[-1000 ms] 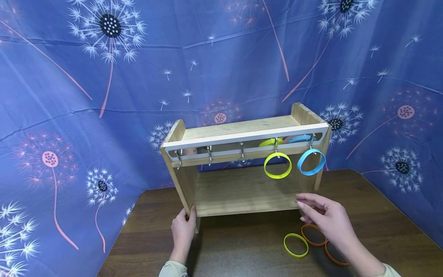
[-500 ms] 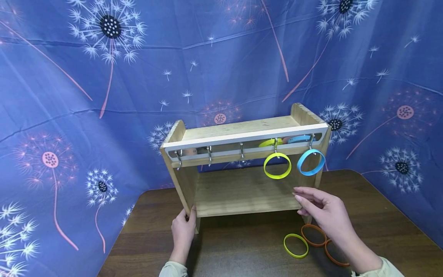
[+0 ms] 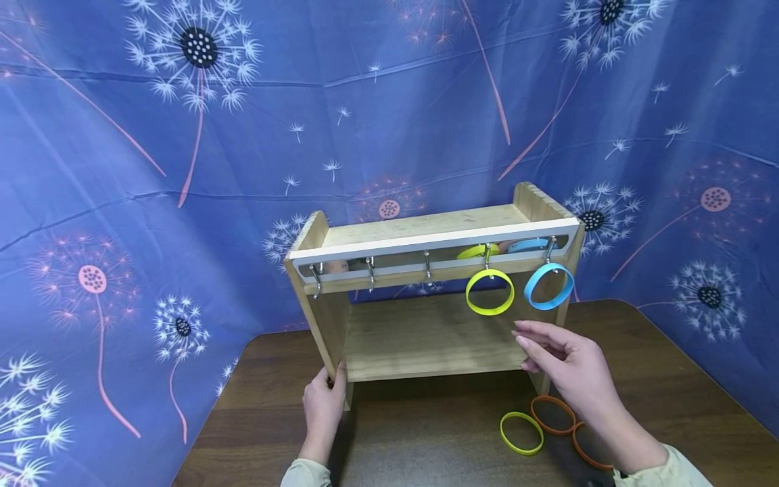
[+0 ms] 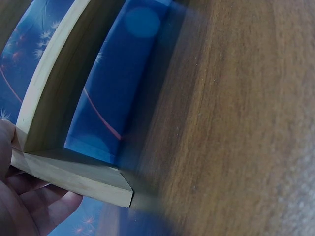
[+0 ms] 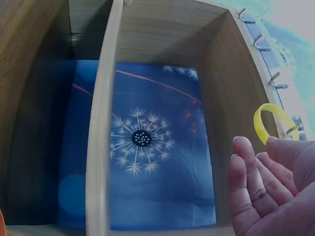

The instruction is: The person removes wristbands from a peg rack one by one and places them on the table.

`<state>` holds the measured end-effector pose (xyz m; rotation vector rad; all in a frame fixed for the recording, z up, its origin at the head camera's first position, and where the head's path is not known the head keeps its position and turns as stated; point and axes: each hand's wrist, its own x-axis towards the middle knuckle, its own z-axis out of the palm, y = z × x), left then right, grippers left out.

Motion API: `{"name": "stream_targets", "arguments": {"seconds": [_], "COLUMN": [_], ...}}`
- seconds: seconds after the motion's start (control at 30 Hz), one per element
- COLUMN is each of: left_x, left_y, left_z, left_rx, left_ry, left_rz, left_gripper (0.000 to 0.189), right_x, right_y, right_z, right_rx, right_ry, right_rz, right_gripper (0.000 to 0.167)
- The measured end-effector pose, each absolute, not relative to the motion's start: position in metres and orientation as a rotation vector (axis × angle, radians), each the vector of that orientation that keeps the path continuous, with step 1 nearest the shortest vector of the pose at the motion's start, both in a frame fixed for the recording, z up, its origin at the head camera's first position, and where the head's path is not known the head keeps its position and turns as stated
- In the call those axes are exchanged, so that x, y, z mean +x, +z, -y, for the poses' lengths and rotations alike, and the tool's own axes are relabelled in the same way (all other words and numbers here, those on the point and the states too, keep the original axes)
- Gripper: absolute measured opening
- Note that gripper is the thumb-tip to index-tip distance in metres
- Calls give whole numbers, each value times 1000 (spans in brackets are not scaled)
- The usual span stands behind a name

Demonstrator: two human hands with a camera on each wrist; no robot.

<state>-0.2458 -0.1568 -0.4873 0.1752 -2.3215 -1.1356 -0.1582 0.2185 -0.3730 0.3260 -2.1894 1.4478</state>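
Observation:
A small wooden shelf (image 3: 426, 338) with a row of metal hooks under its front rail stands on the table. My left hand (image 3: 322, 409) grips the lower part of its left side panel; in the left wrist view the fingers (image 4: 54, 209) wrap behind that panel. A yellow wristband (image 3: 489, 312) and a blue wristband (image 3: 548, 304) hang from the two rightmost hooks. Just below them my right hand (image 3: 575, 368) is in the air with loosely bent fingers, holding nothing. The right wrist view shows these fingers (image 5: 246, 196) apart from the hanging yellow band.
On the brown table (image 3: 426, 446), at the front right, lie a yellow wristband (image 3: 502, 436), an orange wristband (image 3: 550, 398) and another orange one (image 3: 592, 462), partly behind the right forearm. Three hooks at the left are bare. A blue dandelion-print cloth (image 3: 389, 122) hangs behind.
My right hand has risen slightly and shifted a little left, toward the hanging bands. The left hand keeps its grip on the shelf. The bands have not moved.

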Motion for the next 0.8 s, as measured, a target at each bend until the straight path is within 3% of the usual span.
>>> {"name": "stream_targets", "arguments": {"seconds": [0.8], "left_x": [-247], "left_y": [-489], "left_z": [157], "left_rx": [164], "left_ry": [-1093], "left_rz": [2309], "left_gripper": [34], "right_x": [-163], "right_y": [-362], "right_z": [-210], "right_rx": [332], "right_ry": [1533], "right_rz": [2153], "right_gripper": [33]}}
